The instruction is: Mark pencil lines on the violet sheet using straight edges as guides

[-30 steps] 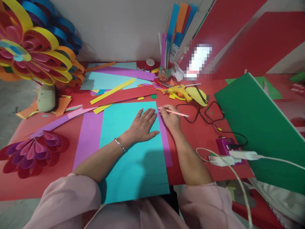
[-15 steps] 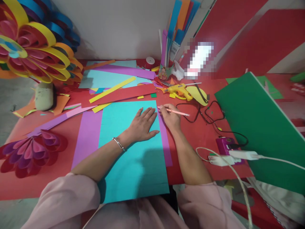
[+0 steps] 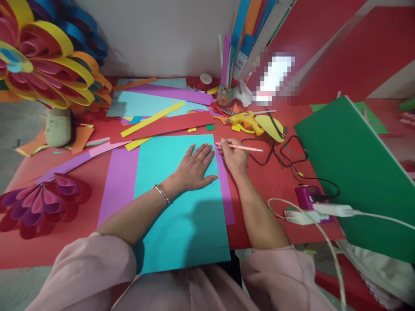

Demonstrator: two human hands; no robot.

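A turquoise sheet of paper lies over a purple sheet, which shows on both sides of it. My left hand rests flat on the turquoise sheet near its upper right, fingers stretched out. Between the fingers of my right hand is a pink pencil. Its tip is by the upper right edge of the turquoise sheet, over the purple strip that shows there. Whether the tip touches the paper I cannot tell.
Behind the sheets lie yellow and red paper strips and a yellow glue gun. A cup holds rolled paper. To the right are a power strip, cables and a green board. Paper flowers stand at left.
My right hand has shifted slightly, and the pencil now lies a little flatter, its rear end farther right. My left hand stays flat in place. The view has moved slightly.
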